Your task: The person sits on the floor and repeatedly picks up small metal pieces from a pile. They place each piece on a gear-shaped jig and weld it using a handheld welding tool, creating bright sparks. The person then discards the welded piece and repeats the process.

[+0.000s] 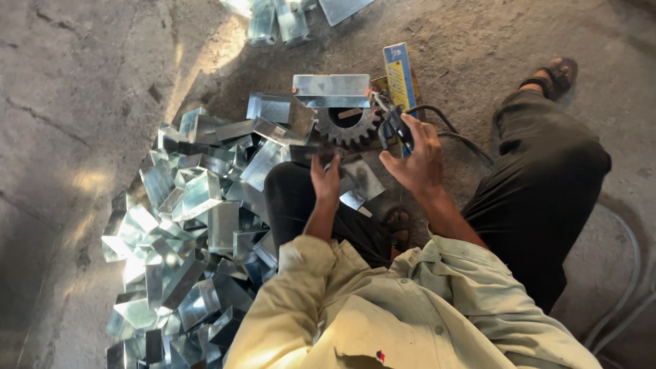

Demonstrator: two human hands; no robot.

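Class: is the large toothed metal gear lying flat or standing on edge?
Lying flat: the toothed metal gear shows its round centre hole facing up, on the concrete floor.

A heap of shiny folded sheet-metal boxes (191, 232) spreads over the rough concrete floor (75, 89) — a few more metal pieces (277, 20) lie apart at the top edge. A dark toothed gear (348, 126) sits beside the heap, a grey hose (625, 301) curving at the right.
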